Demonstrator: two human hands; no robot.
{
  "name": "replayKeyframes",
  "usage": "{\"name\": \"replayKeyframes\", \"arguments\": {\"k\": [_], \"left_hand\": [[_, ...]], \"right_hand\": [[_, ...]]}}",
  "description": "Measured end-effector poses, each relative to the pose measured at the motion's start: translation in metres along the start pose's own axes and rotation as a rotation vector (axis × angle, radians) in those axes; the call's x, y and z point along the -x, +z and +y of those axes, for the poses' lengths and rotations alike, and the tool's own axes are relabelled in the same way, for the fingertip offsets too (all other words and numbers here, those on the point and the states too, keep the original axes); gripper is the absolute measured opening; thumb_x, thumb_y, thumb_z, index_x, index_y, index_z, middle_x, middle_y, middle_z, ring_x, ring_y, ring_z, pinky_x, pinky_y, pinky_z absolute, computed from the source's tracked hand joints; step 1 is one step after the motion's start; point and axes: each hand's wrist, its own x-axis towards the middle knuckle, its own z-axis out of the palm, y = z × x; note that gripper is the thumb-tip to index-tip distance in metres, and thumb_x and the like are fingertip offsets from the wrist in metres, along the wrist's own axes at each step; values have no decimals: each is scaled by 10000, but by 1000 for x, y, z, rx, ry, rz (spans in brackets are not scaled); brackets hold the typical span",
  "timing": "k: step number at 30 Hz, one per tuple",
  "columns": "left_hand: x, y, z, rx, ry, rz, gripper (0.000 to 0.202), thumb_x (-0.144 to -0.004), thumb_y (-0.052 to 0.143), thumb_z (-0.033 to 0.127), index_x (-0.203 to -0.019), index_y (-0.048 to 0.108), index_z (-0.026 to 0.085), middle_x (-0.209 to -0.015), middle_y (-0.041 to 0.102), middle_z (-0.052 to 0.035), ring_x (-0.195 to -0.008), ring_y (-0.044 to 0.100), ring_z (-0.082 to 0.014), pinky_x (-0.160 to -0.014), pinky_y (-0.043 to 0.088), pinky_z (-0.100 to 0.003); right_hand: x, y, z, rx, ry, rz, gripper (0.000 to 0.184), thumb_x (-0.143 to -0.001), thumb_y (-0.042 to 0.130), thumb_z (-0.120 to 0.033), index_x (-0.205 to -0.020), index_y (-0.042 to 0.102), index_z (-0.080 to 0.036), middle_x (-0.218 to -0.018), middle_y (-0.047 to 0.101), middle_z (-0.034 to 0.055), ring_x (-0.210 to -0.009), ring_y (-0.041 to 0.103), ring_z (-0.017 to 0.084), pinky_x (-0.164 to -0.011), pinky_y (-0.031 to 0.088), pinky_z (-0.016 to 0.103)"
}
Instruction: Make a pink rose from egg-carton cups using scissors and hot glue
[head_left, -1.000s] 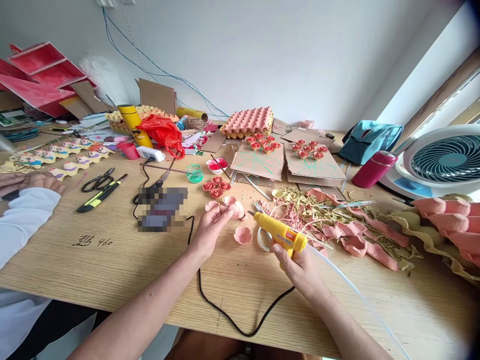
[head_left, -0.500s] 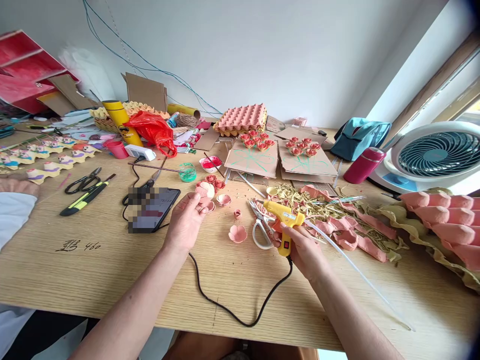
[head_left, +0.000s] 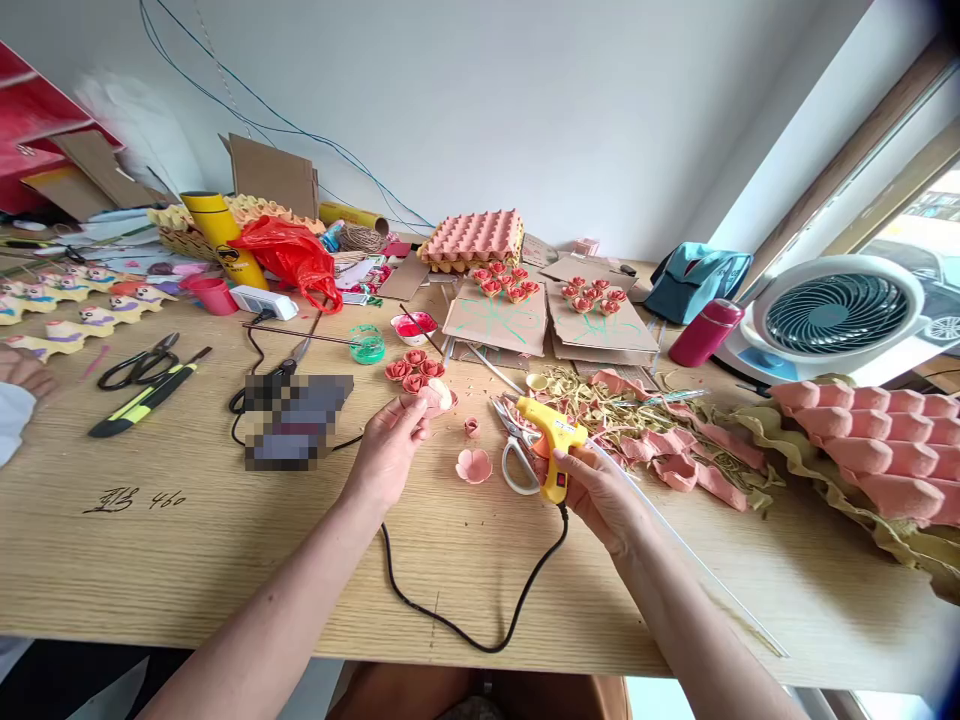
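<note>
My left hand (head_left: pixel 388 450) pinches a pale pink petal piece of egg-carton pulp (head_left: pixel 433 397) between thumb and fingers. In my right hand (head_left: pixel 600 492) is a yellow hot glue gun (head_left: pixel 553 432), its nozzle pointing up and left towards that piece but apart from it. A long clear glue stick (head_left: pixel 694 555) trails from its back, and a black cord (head_left: pixel 480 647) loops below. Between my hands lie a pink petal cup (head_left: pixel 474 466) and a small rolled pink bud (head_left: pixel 471 428). White-handled scissors (head_left: pixel 519 470) rest partly behind the gun. Several red flowers (head_left: pixel 415 369) sit just beyond my left hand.
Pulp scraps (head_left: pixel 675 445) and egg trays (head_left: pixel 870 440) spread to the right, near a fan (head_left: pixel 832 310). Cardboard sheets (head_left: pixel 495 325) bear red flowers. Green paint (head_left: pixel 367 345), a phone (head_left: pixel 300 425), black scissors (head_left: pixel 142 362) and a cutter (head_left: pixel 154 395) lie leftward. Another person's hand (head_left: pixel 30 372) is at the left edge.
My left hand has moved right with the petal piece and turned, nearer the glue gun's nozzle. The right hand still grips the glue gun. The view has swung slightly right.
</note>
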Motion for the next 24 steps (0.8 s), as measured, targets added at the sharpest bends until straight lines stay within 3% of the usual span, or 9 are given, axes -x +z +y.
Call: {"name": "replayKeyframes", "arguments": {"k": [4, 11, 19, 24], "left_hand": [[0, 0, 2, 21, 3, -7, 336, -623, 909, 361, -787, 714, 142, -784, 589, -6, -682, 457, -80, -556, 344, -187], [-2, 1, 2, 48, 26, -17, 324, -628, 903, 370, -762, 715, 143, -761, 613, -1, -642, 456, -69, -540, 332, -192], [-4, -2, 0, 69, 39, -27, 298, -646, 893, 350, -782, 725, 144, -739, 610, 5, -630, 460, -70, -547, 340, -195], [-5, -3, -1, 65, 55, -46, 302, -631, 900, 347, -766, 721, 144, -729, 595, 9, -628, 433, -66, -547, 334, -184]], "right_hand": [[-1, 5, -1, -33, -31, 45, 374, -629, 925, -299, -938, 761, -164, -876, 775, 55, -776, 710, 166, -773, 567, 277], [5, 13, -2, 12, 4, 109, 316, -628, 890, -271, -899, 745, -196, -924, 782, 65, -790, 740, 214, -670, 580, 312], [1, 21, 8, 138, -121, 119, 380, -620, 895, -397, -892, 761, -168, -883, 782, 85, -912, 733, 250, -863, 552, 349], [8, 21, 5, 194, -88, 129, 444, -664, 875, -494, -909, 740, -148, -835, 764, 91, -826, 721, 231, -793, 554, 348]]}}
